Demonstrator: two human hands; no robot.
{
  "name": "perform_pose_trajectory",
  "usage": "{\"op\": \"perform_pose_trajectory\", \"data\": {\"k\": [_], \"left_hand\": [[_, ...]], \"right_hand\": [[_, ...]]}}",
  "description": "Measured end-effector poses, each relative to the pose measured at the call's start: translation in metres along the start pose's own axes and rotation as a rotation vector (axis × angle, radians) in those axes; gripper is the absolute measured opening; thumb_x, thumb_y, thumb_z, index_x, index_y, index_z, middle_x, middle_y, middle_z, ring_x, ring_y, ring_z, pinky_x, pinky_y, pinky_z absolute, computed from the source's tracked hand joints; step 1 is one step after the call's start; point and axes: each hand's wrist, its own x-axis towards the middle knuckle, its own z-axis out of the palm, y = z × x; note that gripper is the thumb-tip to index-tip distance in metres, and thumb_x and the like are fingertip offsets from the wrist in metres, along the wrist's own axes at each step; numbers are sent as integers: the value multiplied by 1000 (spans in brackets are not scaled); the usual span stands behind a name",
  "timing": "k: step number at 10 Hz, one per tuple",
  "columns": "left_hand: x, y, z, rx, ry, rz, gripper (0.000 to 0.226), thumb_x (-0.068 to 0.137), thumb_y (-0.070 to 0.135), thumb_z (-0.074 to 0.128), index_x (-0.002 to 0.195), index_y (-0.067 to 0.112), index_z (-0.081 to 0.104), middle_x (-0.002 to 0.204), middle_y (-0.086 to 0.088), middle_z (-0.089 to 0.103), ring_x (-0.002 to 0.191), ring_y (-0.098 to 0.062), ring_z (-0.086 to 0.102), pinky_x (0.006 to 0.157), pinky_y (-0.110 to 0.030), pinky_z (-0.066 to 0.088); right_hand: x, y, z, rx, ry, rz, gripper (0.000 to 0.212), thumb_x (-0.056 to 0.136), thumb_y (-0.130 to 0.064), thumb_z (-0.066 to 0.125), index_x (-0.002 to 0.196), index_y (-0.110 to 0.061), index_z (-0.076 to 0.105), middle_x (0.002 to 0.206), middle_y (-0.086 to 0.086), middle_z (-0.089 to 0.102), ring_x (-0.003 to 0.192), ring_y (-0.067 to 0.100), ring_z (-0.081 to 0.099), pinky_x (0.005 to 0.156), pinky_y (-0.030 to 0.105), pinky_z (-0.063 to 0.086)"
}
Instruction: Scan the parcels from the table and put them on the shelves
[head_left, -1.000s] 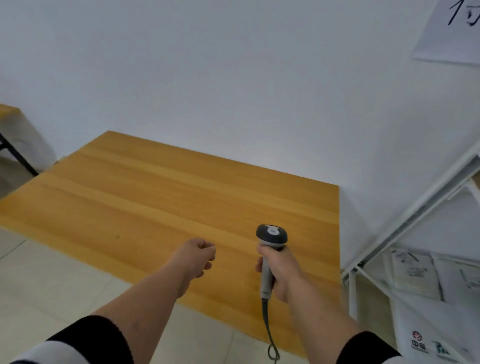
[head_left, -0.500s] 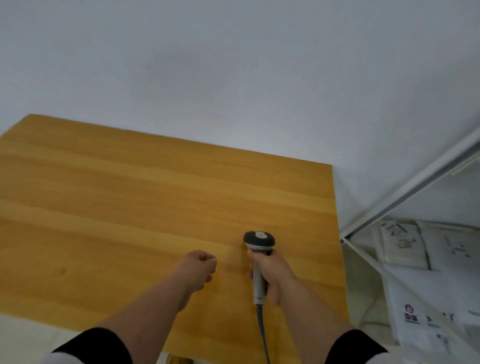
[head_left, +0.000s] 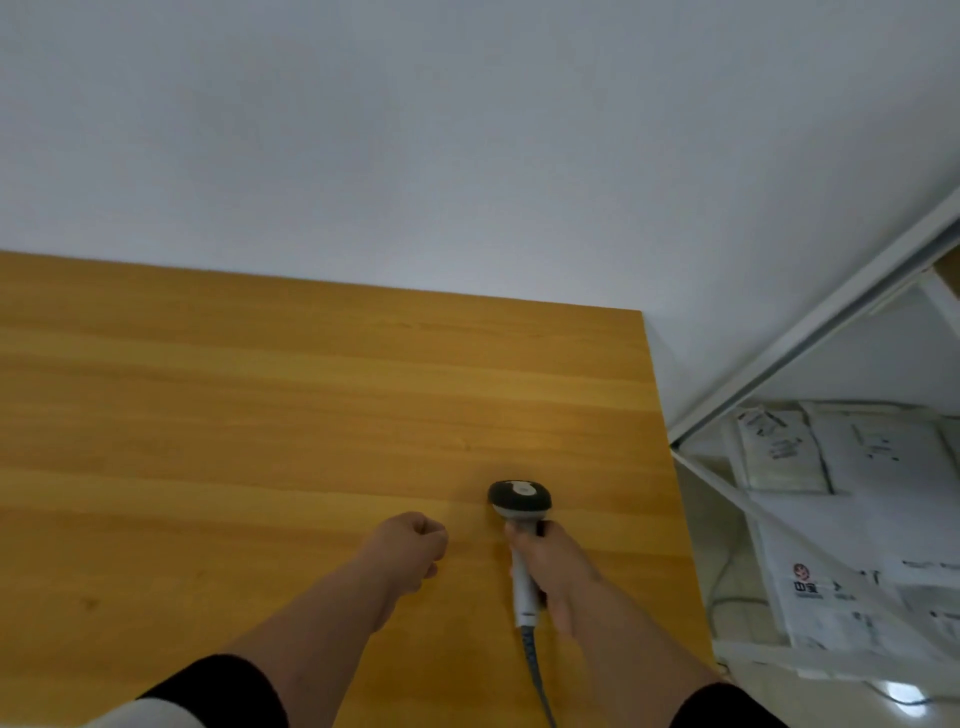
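Right hand (head_left: 556, 569) wrapped round scanner (head_left: 521, 525) near tabletop (head_left: 260, 415) right edge; left hand (head_left: 410, 545) fisted, holding nothing, just beside; parcels (head_left: 852, 519) on shelves (head_left: 810, 332) beyond that edge

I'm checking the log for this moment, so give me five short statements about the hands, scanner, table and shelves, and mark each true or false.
1. The right hand holds the scanner by its handle. True.
2. The left hand carries a parcel. False: its fingers are curled into a fist and hold nothing.
3. A parcel lies on the table in front of the scanner. False: no parcel shows on the visible tabletop.
4. White parcels lie on the shelves to the right of the table. True.
5. The scanner is cordless. False: a cable runs from the bottom of its handle.
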Motion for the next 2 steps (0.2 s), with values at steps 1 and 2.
{"op": "perform_pose_trajectory", "data": {"k": [1,2], "left_hand": [[0,1,-2,22,-3,-7,21,104,30,51,119,16,55,111,-9,62,86,-24,56,71,-36,44],[-2,3,-2,17,-11,-8,23,104,29,50,121,14,55,108,-9,62,83,-24,54,69,-36,43]], "right_hand": [[-2,-3,-3,-17,-21,21,46,99,-39,59,134,-13,47,119,8,59,110,27,58,101,45,49],[-7,-6,-10,-143,-29,31,49,97,-33,61,138,-11,44,121,8,58,109,25,58,99,44,50]]}}
